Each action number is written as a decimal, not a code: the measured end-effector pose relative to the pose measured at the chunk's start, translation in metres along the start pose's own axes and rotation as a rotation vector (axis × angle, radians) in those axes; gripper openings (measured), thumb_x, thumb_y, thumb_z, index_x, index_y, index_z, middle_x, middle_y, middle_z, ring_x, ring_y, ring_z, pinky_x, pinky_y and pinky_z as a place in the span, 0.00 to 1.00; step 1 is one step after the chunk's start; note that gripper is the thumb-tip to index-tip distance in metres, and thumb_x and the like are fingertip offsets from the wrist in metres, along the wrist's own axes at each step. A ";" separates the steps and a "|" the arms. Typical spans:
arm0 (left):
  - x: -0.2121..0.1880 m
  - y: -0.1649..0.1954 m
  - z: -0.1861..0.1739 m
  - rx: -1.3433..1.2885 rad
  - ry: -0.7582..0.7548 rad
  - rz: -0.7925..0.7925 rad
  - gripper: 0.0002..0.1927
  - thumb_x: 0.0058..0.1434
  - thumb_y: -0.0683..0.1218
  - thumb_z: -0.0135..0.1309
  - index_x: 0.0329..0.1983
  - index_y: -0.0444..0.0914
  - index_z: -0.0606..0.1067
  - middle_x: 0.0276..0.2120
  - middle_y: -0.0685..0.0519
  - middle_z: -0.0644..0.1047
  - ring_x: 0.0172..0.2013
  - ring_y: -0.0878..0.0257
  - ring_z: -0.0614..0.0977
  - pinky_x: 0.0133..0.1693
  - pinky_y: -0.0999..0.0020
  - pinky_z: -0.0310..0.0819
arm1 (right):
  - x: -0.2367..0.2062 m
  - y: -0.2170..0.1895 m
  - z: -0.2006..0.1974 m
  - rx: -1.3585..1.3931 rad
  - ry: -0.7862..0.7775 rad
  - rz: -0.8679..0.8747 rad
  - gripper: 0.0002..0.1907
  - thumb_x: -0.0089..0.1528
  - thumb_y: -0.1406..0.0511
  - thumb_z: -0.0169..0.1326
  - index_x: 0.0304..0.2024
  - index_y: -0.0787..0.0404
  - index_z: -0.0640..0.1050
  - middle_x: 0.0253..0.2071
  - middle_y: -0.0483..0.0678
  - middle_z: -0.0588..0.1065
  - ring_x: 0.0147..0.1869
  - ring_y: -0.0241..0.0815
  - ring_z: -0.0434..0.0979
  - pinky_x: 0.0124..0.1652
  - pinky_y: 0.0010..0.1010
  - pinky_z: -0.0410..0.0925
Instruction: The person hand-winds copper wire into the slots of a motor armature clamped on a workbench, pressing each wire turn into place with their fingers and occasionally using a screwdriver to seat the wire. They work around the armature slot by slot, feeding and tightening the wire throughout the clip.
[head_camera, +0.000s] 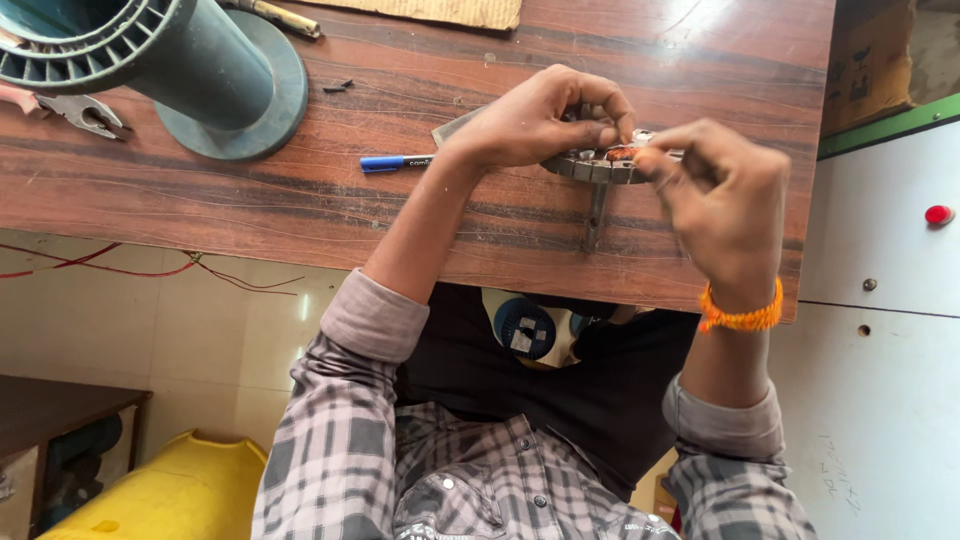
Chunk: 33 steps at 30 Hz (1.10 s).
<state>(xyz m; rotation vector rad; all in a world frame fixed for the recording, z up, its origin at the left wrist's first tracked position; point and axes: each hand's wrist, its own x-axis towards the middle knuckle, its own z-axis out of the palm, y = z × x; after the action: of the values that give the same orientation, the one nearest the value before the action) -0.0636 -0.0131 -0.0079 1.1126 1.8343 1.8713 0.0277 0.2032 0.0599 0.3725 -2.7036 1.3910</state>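
Metal ring (598, 166), toothed and grey, sits propped above the wooden table (300, 200) on a short shaft, prob. so both hands can get round it. Head view: left hand (535, 118) curls over the ring's far-left edge, fingers closed on it to steady it. Right hand (725, 205) pinches something small and orange at the ring's right rim (too small to tell what), fingertips nearly shut. A blue pen (393, 162) lies just left; big green spool (170, 60) well apart, far left.
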 end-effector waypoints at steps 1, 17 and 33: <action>-0.001 -0.001 -0.002 0.050 0.002 -0.002 0.06 0.66 0.41 0.61 0.46 0.36 0.81 0.35 0.58 0.82 0.38 0.71 0.81 0.43 0.71 0.78 | -0.006 -0.005 0.003 0.002 -0.011 -0.029 0.04 0.68 0.69 0.64 0.44 0.63 0.82 0.23 0.38 0.72 0.24 0.23 0.64 0.24 0.20 0.54; -0.003 0.007 0.001 0.226 0.121 0.042 0.09 0.68 0.47 0.59 0.48 0.40 0.79 0.40 0.59 0.81 0.38 0.69 0.79 0.40 0.69 0.77 | -0.057 0.033 0.059 0.061 0.136 -0.012 0.05 0.64 0.77 0.58 0.41 0.67 0.81 0.27 0.41 0.76 0.25 0.22 0.65 0.26 0.20 0.56; -0.033 0.009 0.052 0.936 0.365 0.223 0.23 0.60 0.45 0.68 0.57 0.45 0.73 0.44 0.57 0.72 0.47 0.59 0.74 0.48 0.60 0.68 | -0.047 0.041 0.021 0.362 0.295 -0.044 0.05 0.70 0.74 0.63 0.48 0.65 0.83 0.39 0.42 0.81 0.40 0.25 0.77 0.39 0.17 0.68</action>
<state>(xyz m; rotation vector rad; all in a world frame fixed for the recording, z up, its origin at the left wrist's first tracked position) -0.0031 -0.0004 -0.0153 1.3174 3.0657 1.3435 0.0637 0.2173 0.0072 0.2237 -2.2002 1.7652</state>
